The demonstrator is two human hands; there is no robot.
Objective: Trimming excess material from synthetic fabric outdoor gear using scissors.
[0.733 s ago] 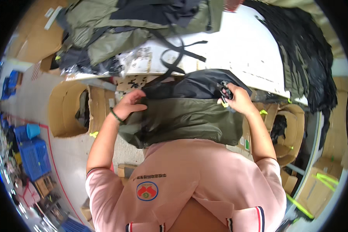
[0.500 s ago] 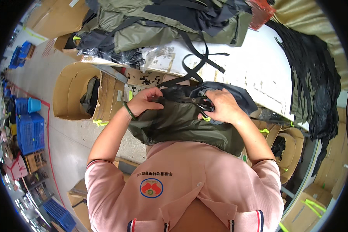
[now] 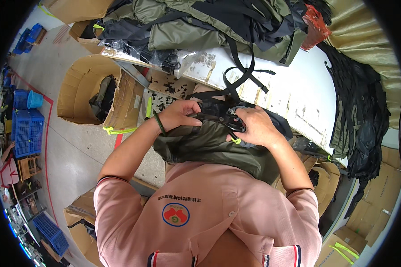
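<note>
Left fingers: on the left hand (image 3: 180, 117), thumb and forefinger look pinched on a dark edge of the olive-green coated-fabric piece (image 3: 200, 147).
Right fingers: on the right hand (image 3: 256, 127), curled round a black scissors-like tool (image 3: 221, 119) with a round metal pivot; a neon-yellow tab (image 3: 237, 141) hangs just below the thumb.
Olive piece: below both sets of fingers, draped before the pink shirt (image 3: 209, 182), its darker part beyond them.
Just changed: the tool has come in from the right and now spans the gap towards the left fingertips, so edge and tool meet between the hands; whether it cuts, I cannot tell.
White table: beyond the fingers, scuffed, bearing heaped olive-and-black fabric goods (image 3: 218, 26) and crossed black straps (image 3: 245, 71).
Black strips: a hanging bundle (image 3: 360, 111), well right of the right fingers.
Room: left of the left fingers, an open cardboard box (image 3: 82, 80), then blue plastic crates (image 3: 29, 133) on grey floor.
</note>
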